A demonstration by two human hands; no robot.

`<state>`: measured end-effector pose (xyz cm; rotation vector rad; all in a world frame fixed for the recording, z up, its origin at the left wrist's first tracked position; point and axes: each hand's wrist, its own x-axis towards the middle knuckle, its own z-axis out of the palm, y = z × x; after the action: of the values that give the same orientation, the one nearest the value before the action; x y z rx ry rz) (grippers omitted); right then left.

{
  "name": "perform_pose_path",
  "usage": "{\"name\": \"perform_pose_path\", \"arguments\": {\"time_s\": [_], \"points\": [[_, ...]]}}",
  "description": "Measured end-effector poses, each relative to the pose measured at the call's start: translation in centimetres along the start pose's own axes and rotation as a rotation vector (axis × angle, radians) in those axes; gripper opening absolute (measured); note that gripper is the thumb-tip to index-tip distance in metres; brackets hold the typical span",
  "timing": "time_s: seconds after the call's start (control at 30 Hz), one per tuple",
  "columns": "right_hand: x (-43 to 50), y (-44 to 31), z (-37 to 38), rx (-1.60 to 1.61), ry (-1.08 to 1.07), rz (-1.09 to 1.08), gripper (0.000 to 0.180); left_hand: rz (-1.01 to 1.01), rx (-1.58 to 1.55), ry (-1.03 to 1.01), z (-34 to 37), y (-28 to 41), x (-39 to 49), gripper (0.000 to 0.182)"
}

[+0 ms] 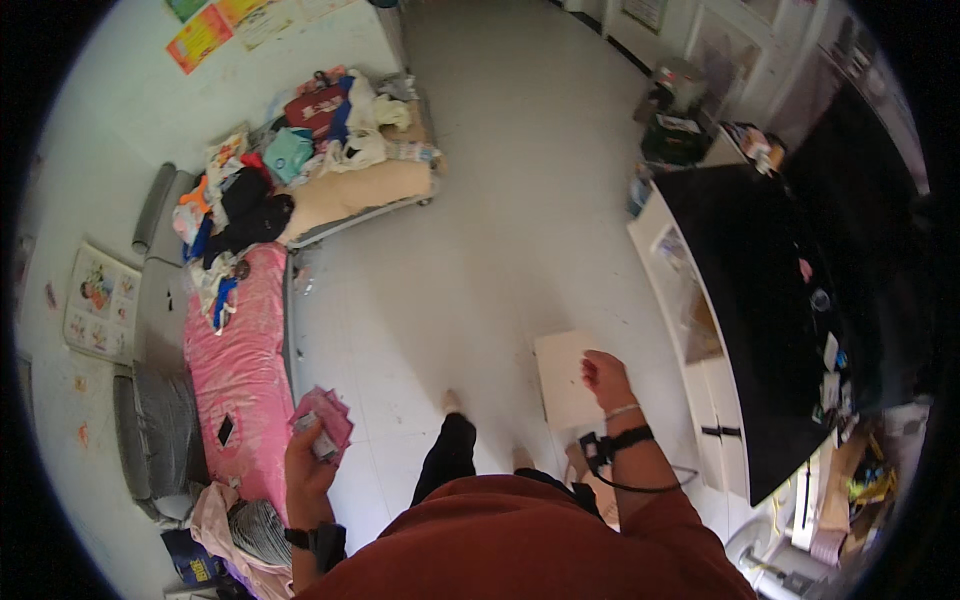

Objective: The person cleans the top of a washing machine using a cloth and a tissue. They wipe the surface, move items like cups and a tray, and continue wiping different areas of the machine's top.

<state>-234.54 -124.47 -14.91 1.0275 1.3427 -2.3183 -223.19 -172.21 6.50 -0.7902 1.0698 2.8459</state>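
My left hand (307, 459) holds a fanned bunch of flat pink pieces (337, 411), perhaps cards or folded paper, with a small grey-white item (325, 447) against them. It hovers beside the edge of a sofa with a pink cover (244, 360). My right hand (609, 376) is raised on the other side of my body, fingers curled in, and nothing shows in it. Below that hand a pale square board or box (561, 367) is on the floor. Straps with small devices circle both wrists.
A black phone (226, 430) rests on the pink cover. Clothes and bags (300, 150) are heaped on the sofa's far section. At right stands a white cabinet with a black top (735, 300). Grey cushions (165, 427) line the wall. A fan (750, 544) is at lower right.
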Motion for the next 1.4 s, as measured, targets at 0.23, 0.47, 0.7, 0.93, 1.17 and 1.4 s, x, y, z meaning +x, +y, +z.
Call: {"name": "perform_pose_path", "arguments": {"time_s": [0.23, 0.47, 0.7, 0.93, 1.17, 1.4], "points": [[5.3, -5.5, -1.4, 0.105, 0.196, -0.159, 0.013, -0.101, 0.094, -0.028, 1.1, 4.4, 18.0, 0.053], [5.6, -9.6, -3.3, 0.219, 0.480, -0.177, 0.011, -0.190, 0.097, -0.216, 9.7, 9.2, 34.9, 0.049], [3.8, -8.2, -6.1, 0.257, 0.721, -0.055, 0.015, -0.393, 0.161, -0.357, 20.8, 5.5, 49.1, 0.046], [16.3, -5.2, -19.3, 0.581, 0.613, -0.267, 0.027, -0.535, 0.208, -0.535, 34.7, -1.1, 55.3, 0.045], [31.1, -18.0, -11.8, 0.609, 0.426, -0.102, 0.028, -0.509, 0.478, -0.445, 46.7, -1.8, 60.6, 0.046], [32.1, -36.0, -4.8, 0.584, 0.613, -0.303, 0.020, -0.605, 0.419, -0.572, 55.1, -8.6, 66.8, 0.039]]}}
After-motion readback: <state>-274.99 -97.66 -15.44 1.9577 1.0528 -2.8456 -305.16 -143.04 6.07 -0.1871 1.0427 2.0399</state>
